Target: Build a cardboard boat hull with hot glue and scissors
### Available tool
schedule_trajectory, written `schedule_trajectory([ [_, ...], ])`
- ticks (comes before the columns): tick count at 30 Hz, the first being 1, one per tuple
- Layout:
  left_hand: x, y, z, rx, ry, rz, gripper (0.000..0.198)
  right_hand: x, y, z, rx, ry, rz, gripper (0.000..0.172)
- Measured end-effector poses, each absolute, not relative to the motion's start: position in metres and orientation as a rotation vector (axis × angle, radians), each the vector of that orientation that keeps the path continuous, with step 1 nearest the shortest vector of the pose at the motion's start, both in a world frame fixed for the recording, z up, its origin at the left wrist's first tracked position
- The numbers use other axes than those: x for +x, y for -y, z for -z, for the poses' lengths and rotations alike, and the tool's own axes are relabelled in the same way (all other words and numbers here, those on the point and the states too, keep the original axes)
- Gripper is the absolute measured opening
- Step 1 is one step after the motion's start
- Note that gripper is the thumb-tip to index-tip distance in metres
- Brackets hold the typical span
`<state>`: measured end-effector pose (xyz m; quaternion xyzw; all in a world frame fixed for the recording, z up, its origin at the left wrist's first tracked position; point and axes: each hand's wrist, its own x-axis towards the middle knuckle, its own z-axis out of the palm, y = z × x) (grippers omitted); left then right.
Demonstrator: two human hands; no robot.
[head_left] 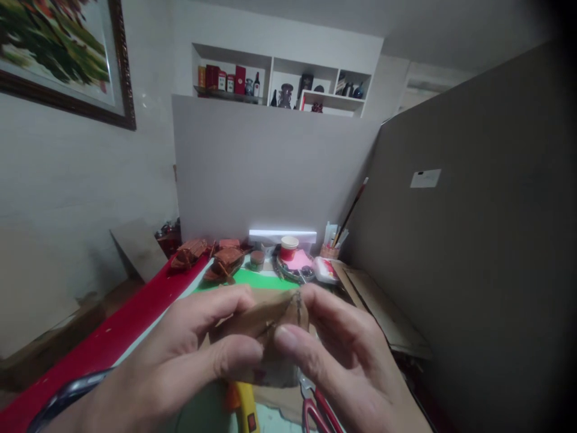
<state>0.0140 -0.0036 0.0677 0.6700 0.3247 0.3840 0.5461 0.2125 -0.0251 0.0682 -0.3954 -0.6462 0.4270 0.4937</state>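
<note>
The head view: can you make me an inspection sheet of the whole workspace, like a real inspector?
Surface: table with a red strip along the left and a bright green patch further back.
Work things: folded brown cardboard piece, held up; red-handled scissors and a yellow tool below, both partly hidden.
Clutter: boat-shaped brown models at the back left; red-and-white paper cup at the back; flat cardboard at the right.
Grip: left hand and right hand both hold the piece, thumbs on the near side.
Cables: nothing seen.
Surroundings: grey panels behind and right; framed painting left; shelves with bottles above.
</note>
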Motion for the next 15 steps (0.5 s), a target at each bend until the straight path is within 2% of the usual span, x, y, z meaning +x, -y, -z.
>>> schedule_trajectory([
  [6,0.008,0.005,-0.064,1.695,-0.893,-0.895,0.021,0.209,0.029,-0.066,-0.957,1.501,-1.185,0.025],
  [11,0.005,0.002,-0.060,1.793,-0.824,-0.857,0.015,0.213,0.029,-0.055,-0.978,1.438,-1.028,0.047],
  [15,0.003,-0.002,-0.060,1.855,-0.869,-0.887,0.022,0.213,0.023,-0.067,-0.914,1.650,-0.973,0.021],
])
